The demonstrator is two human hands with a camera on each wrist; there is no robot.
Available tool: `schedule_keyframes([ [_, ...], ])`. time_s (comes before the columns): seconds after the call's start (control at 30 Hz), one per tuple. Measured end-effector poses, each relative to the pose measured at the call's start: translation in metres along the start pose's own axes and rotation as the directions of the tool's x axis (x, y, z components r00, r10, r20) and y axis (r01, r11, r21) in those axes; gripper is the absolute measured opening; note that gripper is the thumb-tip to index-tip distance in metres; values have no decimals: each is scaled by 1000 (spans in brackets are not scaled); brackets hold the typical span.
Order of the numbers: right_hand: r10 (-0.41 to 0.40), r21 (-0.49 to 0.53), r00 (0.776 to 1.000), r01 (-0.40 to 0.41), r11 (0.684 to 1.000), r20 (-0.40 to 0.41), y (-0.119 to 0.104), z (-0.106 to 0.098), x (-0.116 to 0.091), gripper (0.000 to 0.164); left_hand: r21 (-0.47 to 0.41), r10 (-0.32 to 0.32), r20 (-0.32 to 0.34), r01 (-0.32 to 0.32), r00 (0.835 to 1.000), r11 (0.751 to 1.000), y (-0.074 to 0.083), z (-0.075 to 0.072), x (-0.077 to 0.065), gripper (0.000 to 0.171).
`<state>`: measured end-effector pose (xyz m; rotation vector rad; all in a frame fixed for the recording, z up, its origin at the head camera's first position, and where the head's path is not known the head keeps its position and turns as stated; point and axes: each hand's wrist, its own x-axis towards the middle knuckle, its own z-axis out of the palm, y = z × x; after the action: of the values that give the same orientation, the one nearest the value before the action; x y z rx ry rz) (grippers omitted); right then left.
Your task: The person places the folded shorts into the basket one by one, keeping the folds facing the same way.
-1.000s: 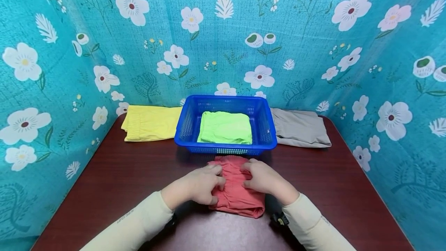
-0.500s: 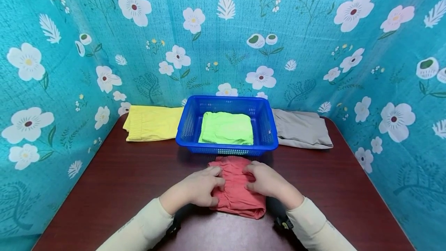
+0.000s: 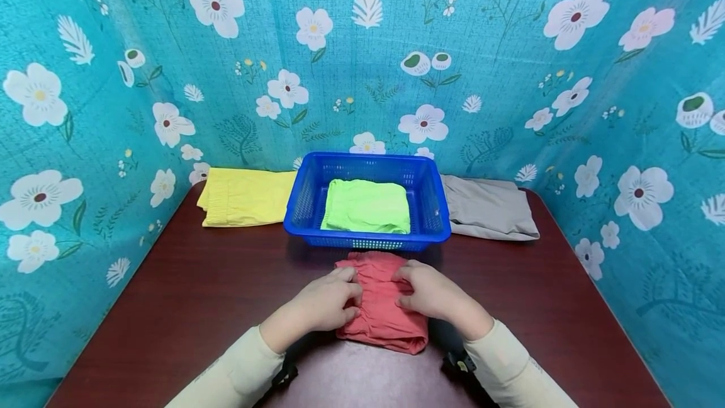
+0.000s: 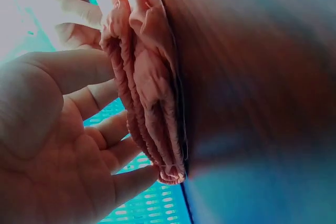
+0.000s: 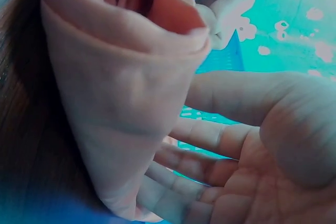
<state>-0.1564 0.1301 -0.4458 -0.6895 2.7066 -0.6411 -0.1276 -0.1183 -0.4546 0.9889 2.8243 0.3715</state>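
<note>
A folded red garment with a gathered elastic edge lies flat on the table in front of the basket. My left hand rests along its left side, fingertips and thumb on the cloth. Opposite, my right hand touches the right side with loosely bent fingers. The left wrist view shows the gathered layers of the red garment against the fingertips of the left hand. In the right wrist view, extended fingers of the right hand meet the garment's smooth folded edge.
Behind the red garment stands a blue perforated basket holding a folded bright green garment. A folded yellow garment lies left of it, a grey one right. A floral curtain encloses the dark red table.
The left thumb has shifted slightly forward, nearer its fingers. The right hand and the red garment stay almost in place, and the head view has moved a little.
</note>
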Motion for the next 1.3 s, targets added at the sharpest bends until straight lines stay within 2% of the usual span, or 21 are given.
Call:
schedule_keyframes([
  [0.3, 23, -3, 999, -23, 1000, -24, -2, -8, -6, 31, 8, -4, 6, 4, 1000, 1000, 0, 1, 0, 19],
  [0.57, 165, 15, 986, -165, 986, -18, 1, -20, -8, 36, -42, -5, -27, 4, 1000, 999, -1, 0, 3, 19],
  [0.7, 221, 12, 975, -221, 975, 8, 2, -23, -7, 31, -44, -3, -40, 1, 999, 999, -1, -1, 4, 18],
  [0.93, 321, -53, 946, -319, 946, 43, 7, -24, -7, 40, -43, -27, -81, 23, 996, 999, -6, -1, 6, 13],
  [1.03, 361, -60, 931, -359, 932, 49, 10, -23, -9, 35, -70, -60, -122, 52, 991, 996, -7, -1, 7, 20],
  [1.17, 398, -60, 914, -394, 917, 76, 13, -23, -10, 31, -105, -138, -169, 121, 976, 987, -8, 0, 7, 30],
  [1.3, 384, -61, 918, -380, 923, 95, 14, -22, -9, 30, -144, -248, -184, 223, 951, 964, -9, 0, 7, 43],
])
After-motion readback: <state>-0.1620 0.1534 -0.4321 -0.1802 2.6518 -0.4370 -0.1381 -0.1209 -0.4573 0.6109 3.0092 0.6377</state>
